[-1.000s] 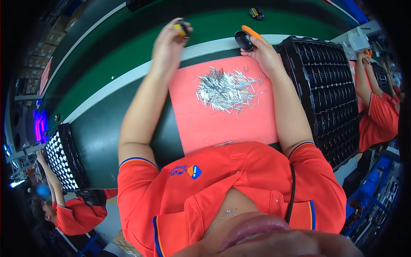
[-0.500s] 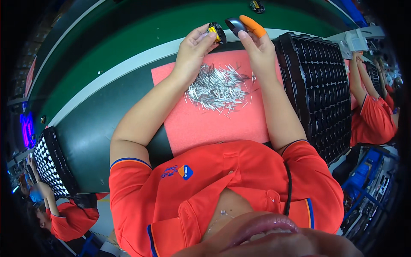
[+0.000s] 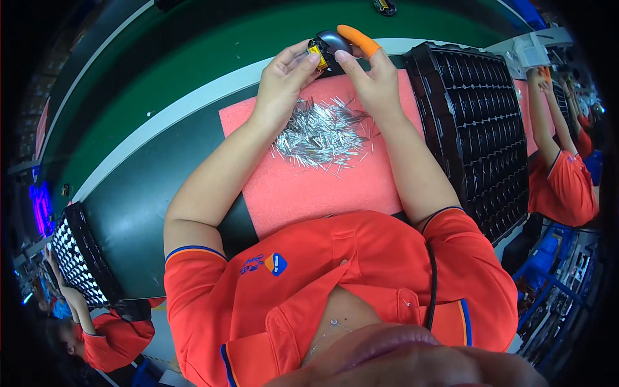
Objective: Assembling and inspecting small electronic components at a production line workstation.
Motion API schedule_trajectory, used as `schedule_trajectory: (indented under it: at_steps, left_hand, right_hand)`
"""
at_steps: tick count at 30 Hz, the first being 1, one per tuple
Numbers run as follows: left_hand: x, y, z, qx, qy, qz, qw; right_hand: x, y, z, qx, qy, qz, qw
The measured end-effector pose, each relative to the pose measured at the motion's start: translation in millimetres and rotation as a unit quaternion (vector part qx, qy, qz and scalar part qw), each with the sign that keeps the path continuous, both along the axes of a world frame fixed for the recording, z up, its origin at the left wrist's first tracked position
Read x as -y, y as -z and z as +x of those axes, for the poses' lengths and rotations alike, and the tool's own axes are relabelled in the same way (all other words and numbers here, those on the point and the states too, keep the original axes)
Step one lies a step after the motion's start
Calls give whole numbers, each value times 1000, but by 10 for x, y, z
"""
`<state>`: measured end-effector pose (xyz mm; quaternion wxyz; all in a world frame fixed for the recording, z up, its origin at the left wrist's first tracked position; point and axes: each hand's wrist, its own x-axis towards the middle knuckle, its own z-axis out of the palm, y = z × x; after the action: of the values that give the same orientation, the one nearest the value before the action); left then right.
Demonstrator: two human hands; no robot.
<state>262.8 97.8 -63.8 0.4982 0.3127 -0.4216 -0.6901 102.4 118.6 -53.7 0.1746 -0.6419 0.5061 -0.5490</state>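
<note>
A workroom's dark tabletop [image 3: 151,190] runs by a green belt [image 3: 193,58]. One pink mat [image 3: 322,193], between two trays [image 3: 431,90], holds one pile of silver pins [image 3: 319,135]. By the mat's far edge, left fingers [image 3: 302,69] pinch one yellow-black part [image 3: 321,61]; right fingers [image 3: 352,69] pinch one dark shell [image 3: 336,42] beside it.

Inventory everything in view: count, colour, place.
Component: one, black and yellow, upper middle
Shell: one, dark grey, beside component
Pins: many, silver, on mat
Table: one, dark, beneath mat
Belt: one, green, beyond table
Mat: one, pink, on table
Loose components: two, black and yellow, on belt
Trays: two or more, black, both sides
Co-workers: several, red-shirted, both sides
Finger cover: one, orange, right finger
Own shirt: one, red, below
Left hand: one, holding component
Right hand: one, holding shell
</note>
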Motion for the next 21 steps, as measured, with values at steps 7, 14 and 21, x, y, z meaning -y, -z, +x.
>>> schedule_trajectory:
  at_steps: [7,14,21]
  left_hand:
    - [-17,-19,-6,8,-6,3,1000]
    - [-30,-8,-7,21,-21,-13,999]
    - [1,25,0,4,-19,-16,1000]
  right_hand:
    - [-12,-33,3,-12,-1,12,1000]
    - [-6,-35,-26,-39,23,48,998]
    - [-16,-57,9,119,-39,228,966]
